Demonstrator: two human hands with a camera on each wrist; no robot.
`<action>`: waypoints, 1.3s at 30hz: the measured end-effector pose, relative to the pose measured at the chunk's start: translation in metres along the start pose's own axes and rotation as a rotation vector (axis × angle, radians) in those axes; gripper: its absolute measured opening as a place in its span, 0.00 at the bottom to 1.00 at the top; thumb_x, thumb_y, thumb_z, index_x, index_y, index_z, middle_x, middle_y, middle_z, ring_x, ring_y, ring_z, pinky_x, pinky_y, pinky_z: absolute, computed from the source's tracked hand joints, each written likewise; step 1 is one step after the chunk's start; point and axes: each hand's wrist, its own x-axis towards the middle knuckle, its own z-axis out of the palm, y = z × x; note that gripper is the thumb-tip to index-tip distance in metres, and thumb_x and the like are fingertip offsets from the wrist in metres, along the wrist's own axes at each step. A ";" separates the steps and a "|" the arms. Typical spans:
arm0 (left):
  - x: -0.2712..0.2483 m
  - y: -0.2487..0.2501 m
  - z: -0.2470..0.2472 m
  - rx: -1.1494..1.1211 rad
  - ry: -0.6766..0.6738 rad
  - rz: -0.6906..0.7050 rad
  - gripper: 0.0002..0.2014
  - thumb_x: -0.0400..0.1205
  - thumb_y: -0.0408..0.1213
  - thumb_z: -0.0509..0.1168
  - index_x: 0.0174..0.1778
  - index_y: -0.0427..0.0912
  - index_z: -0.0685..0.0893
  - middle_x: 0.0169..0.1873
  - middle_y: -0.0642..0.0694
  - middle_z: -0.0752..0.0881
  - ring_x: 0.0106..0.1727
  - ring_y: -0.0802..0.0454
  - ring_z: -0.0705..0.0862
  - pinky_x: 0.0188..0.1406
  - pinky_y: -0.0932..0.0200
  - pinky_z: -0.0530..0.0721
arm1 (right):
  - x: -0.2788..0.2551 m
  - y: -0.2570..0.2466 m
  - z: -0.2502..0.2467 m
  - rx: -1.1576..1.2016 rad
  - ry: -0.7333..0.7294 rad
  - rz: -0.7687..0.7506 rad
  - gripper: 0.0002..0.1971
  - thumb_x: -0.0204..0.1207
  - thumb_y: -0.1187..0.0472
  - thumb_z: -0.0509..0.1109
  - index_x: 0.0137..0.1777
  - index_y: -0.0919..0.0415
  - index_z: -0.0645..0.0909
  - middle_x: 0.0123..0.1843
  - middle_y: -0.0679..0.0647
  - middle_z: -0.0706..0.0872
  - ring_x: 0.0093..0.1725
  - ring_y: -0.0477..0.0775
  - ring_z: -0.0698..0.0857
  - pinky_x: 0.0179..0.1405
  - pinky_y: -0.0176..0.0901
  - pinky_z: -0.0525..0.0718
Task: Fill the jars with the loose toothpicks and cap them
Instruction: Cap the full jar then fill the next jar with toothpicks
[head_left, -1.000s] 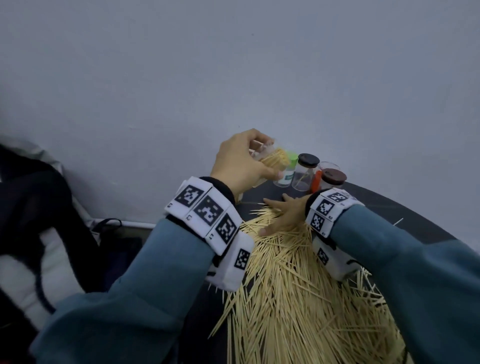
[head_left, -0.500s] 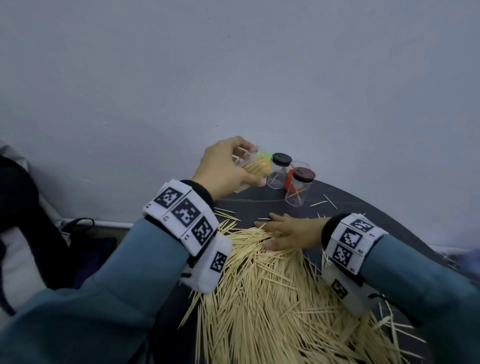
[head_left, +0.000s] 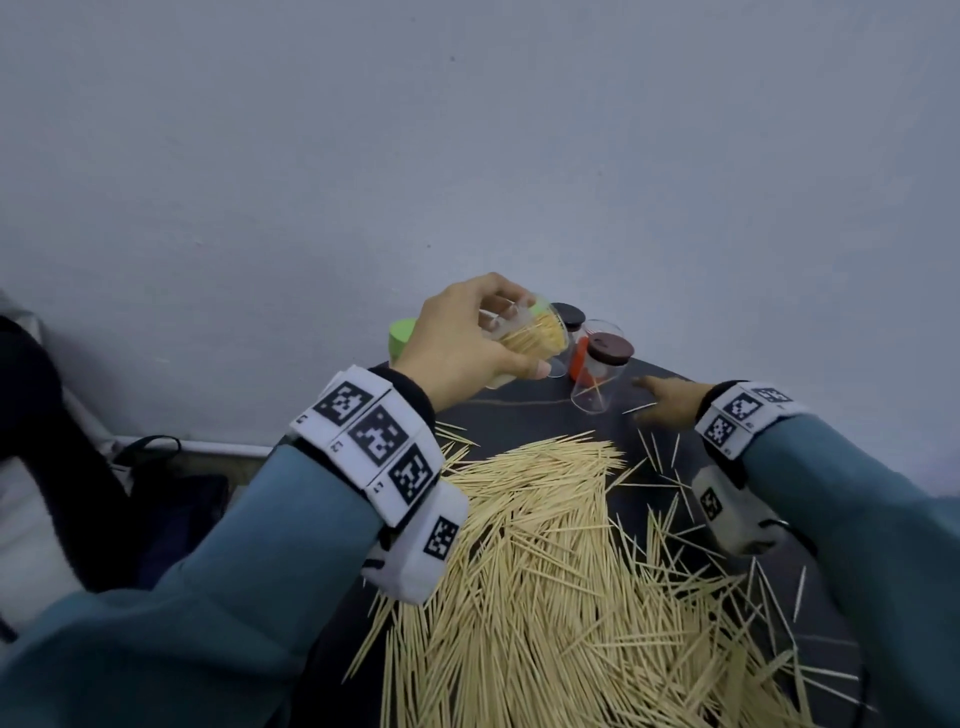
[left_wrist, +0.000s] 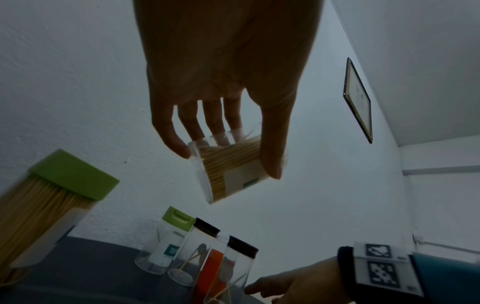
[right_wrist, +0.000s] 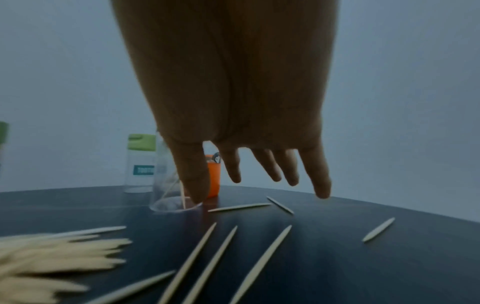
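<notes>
My left hand (head_left: 514, 343) grips a clear uncapped jar (head_left: 540, 332) packed with toothpicks, tilted in the air above the back of the dark table (head_left: 519, 410). The left wrist view shows thumb and fingers wrapped round this jar (left_wrist: 233, 179). A big pile of loose toothpicks (head_left: 545, 571) covers the table's middle and front. My right hand (head_left: 654, 397) hovers open and empty just right of a brown-capped jar (head_left: 602, 374) that holds a few toothpicks. Its straight fingers (right_wrist: 320, 185) hang just above scattered toothpicks (right_wrist: 239, 206).
A black-capped jar (head_left: 571, 317), an orange container (head_left: 579, 361) and a small green-capped jar (left_wrist: 168, 236) stand at the back by the wall. A tall green-capped jar (left_wrist: 46, 205) full of toothpicks stands left of them. A dark bag (head_left: 62, 441) lies left of the table.
My right hand has left the toothpick pile and moved right and back, beside the brown-capped jar. My left hand still holds the filled jar up.
</notes>
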 end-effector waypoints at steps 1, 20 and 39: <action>0.001 0.000 0.001 -0.003 -0.005 0.002 0.28 0.62 0.38 0.83 0.57 0.48 0.83 0.51 0.52 0.83 0.52 0.54 0.81 0.43 0.68 0.80 | 0.005 -0.001 0.001 -0.007 -0.023 0.017 0.33 0.82 0.53 0.62 0.82 0.59 0.53 0.79 0.67 0.64 0.77 0.63 0.68 0.73 0.49 0.68; -0.009 0.003 0.018 0.047 -0.114 0.008 0.28 0.62 0.39 0.83 0.57 0.49 0.82 0.54 0.49 0.85 0.54 0.53 0.82 0.44 0.65 0.77 | -0.075 -0.012 0.031 -0.021 -0.155 -0.209 0.25 0.83 0.68 0.52 0.80 0.64 0.60 0.83 0.61 0.54 0.81 0.61 0.60 0.79 0.46 0.59; -0.008 0.006 0.020 0.044 -0.146 0.021 0.26 0.62 0.39 0.83 0.55 0.51 0.82 0.54 0.50 0.85 0.54 0.52 0.82 0.47 0.61 0.76 | -0.047 0.018 0.023 0.022 -0.064 0.102 0.23 0.86 0.52 0.52 0.68 0.71 0.74 0.71 0.66 0.76 0.67 0.62 0.77 0.60 0.41 0.74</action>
